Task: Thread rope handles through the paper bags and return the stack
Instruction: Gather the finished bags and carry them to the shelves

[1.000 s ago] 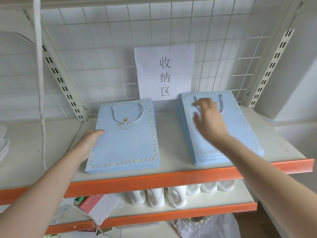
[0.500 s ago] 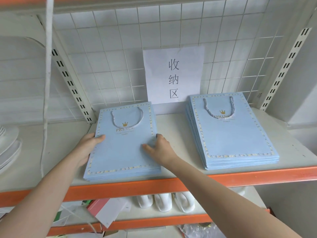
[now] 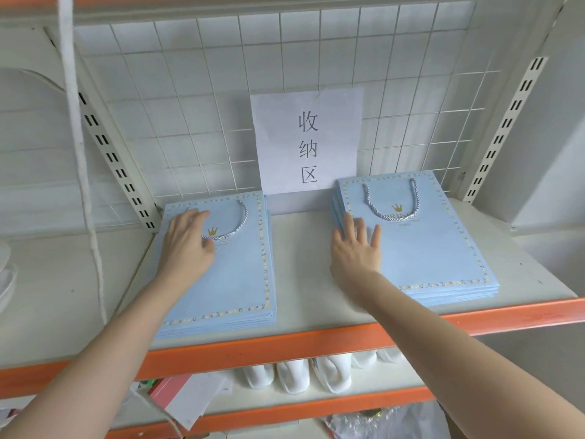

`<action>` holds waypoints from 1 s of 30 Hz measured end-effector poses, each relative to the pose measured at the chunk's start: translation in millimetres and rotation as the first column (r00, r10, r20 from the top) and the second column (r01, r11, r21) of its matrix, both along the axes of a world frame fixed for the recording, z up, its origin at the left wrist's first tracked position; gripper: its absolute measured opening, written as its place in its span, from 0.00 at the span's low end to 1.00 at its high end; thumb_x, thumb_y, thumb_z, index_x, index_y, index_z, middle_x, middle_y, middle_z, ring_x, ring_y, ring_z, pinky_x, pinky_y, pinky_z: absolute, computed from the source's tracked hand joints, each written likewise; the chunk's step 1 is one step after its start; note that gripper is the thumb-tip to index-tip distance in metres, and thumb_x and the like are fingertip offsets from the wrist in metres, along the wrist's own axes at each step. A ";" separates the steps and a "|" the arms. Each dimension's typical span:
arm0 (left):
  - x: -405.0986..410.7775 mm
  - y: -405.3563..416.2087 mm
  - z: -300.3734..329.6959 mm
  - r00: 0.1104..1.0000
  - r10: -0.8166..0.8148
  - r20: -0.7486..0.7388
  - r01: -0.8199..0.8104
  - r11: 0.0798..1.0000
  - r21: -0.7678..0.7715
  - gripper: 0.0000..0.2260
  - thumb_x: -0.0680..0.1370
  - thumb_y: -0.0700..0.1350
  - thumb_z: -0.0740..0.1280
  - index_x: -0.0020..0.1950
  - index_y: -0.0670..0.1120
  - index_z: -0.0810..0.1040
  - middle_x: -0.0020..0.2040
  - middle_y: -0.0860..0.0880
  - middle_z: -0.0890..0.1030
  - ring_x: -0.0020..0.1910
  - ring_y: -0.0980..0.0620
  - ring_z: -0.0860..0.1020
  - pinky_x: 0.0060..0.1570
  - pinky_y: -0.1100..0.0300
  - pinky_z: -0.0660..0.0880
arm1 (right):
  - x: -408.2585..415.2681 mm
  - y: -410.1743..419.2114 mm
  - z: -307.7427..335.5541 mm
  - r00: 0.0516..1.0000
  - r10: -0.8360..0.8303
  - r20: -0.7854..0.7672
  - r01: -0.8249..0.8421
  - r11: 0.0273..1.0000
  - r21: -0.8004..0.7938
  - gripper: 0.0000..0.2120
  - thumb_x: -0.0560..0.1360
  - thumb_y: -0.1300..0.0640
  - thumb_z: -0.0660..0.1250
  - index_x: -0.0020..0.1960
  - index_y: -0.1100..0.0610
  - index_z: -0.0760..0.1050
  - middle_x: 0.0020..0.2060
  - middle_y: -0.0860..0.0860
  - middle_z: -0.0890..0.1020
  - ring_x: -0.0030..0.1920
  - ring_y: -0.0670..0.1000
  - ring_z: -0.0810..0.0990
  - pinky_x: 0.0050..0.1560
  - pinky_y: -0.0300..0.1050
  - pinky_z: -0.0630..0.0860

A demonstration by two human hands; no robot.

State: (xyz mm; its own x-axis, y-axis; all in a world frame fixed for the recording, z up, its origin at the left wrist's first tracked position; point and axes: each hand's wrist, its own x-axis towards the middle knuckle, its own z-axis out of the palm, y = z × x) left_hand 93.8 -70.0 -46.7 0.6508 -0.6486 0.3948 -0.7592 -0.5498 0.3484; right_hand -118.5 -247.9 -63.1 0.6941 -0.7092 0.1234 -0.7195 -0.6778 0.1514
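Observation:
Two stacks of flat light-blue paper bags lie on the shelf. The left stack (image 3: pixel 234 280) has a grey rope handle (image 3: pixel 235 228) and a gold crown on its top bag. My left hand (image 3: pixel 186 245) rests flat on its upper left part, fingers spread toward the handle. The right stack (image 3: pixel 437 248) also shows a rope handle (image 3: pixel 391 201) on top. My right hand (image 3: pixel 356 251) lies on that stack's left edge with straight fingers. Neither hand holds anything.
The shelf board (image 3: pixel 300 274) has an orange front rail (image 3: pixel 285 346). A white paper sign (image 3: pixel 308 141) hangs on the wire grid behind. A thick white rope (image 3: pixel 79 137) hangs at left. White items (image 3: pixel 297 375) and papers sit on the lower shelf.
My left hand slid from the left stack's side edge up onto its top near the handle. My right hand left the left stack and moved to the right stack's left edge.

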 end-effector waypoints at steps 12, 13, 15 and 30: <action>-14.1 -22.7 -12.1 0.998 -0.049 0.035 0.047 0.997 0.060 0.15 0.77 0.37 0.62 0.63 0.40 0.76 0.63 0.42 0.75 0.64 0.39 0.69 0.63 0.48 0.64 | -35.8 -31.7 -8.3 0.998 -0.058 -0.011 0.058 0.998 0.022 0.26 0.72 0.63 0.56 0.70 0.55 0.58 0.75 0.52 0.45 0.74 0.56 0.47 0.70 0.60 0.52; -12.0 -20.6 -11.3 0.999 -0.032 0.041 0.030 0.998 0.049 0.14 0.77 0.37 0.63 0.63 0.40 0.76 0.63 0.41 0.76 0.64 0.39 0.69 0.63 0.48 0.64 | -37.7 -34.8 -6.5 0.996 -0.082 -0.024 0.083 0.996 0.034 0.26 0.73 0.63 0.56 0.70 0.55 0.58 0.75 0.52 0.45 0.74 0.57 0.46 0.70 0.60 0.52; -7.2 -13.4 -9.7 0.998 0.023 0.057 -0.024 1.000 0.016 0.14 0.77 0.38 0.64 0.62 0.39 0.76 0.61 0.40 0.76 0.62 0.38 0.70 0.62 0.46 0.65 | -35.9 -34.1 -0.5 0.991 -0.131 -0.041 0.133 0.990 0.038 0.25 0.74 0.62 0.56 0.71 0.56 0.58 0.75 0.55 0.45 0.74 0.58 0.46 0.70 0.60 0.52; 0.1 25.2 -5.9 0.978 0.191 -0.083 -0.197 0.977 -0.076 0.15 0.80 0.40 0.60 0.64 0.37 0.74 0.54 0.34 0.80 0.55 0.35 0.75 0.54 0.48 0.70 | 49.7 66.5 8.8 0.783 -0.269 0.560 -0.302 0.624 0.721 0.23 0.74 0.54 0.69 0.63 0.64 0.64 0.59 0.59 0.69 0.56 0.59 0.73 0.50 0.41 0.67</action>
State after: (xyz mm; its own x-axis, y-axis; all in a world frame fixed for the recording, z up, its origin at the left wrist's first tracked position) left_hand 93.9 -44.8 -52.6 0.7905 -0.4739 0.3879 -0.6112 -0.6504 0.4510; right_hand -68.8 -181.4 -54.3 0.6907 -0.7195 -0.0723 -0.4415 -0.3404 -0.8302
